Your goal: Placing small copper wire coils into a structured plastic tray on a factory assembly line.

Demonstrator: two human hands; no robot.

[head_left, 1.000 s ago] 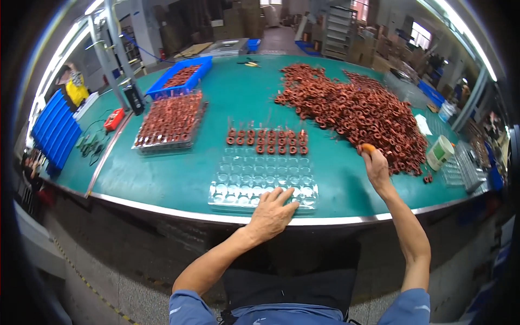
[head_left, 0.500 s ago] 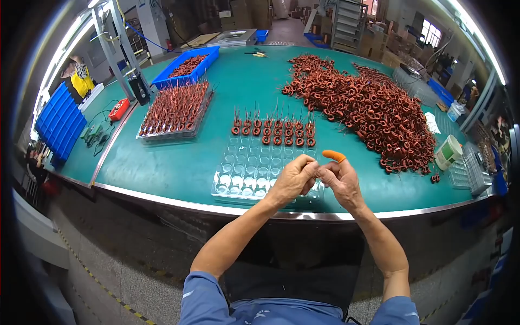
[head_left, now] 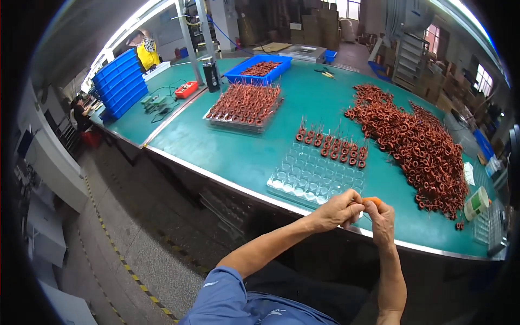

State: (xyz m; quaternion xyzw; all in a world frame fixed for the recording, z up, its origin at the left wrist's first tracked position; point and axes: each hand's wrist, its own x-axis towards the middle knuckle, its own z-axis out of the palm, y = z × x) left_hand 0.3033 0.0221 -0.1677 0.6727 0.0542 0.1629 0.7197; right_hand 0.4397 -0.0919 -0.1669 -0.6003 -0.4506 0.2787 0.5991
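Close together at the table's front edge, my left hand [head_left: 340, 212] and my right hand [head_left: 382, 221] are both closed in a pinch, fingertips meeting. Whatever they hold is small and mostly hidden by the fingers. An orange finger cot [head_left: 371, 200] covers one finger of my right hand, bent toward the left. Just beyond my hands lies a clear plastic tray [head_left: 297, 174] with round cups. Its far rows hold red-brown ring coils [head_left: 342, 150] with wire leads standing up; the nearer cups have no coils in them.
To the right spreads a large heap of coils [head_left: 417, 146], with a white-green tub [head_left: 476, 203] beside it. Farther left are a stacked tray full of coils [head_left: 244, 105], a blue bin [head_left: 233, 73], a dark flask [head_left: 210, 75] and stacked blue crates [head_left: 119, 84]. Another person [head_left: 146, 54] is beyond.
My view has swung left, so the table's things sit farther right in it. The orange-covered finger, raised before, is now bent in toward my left hand. Both hands stay together.
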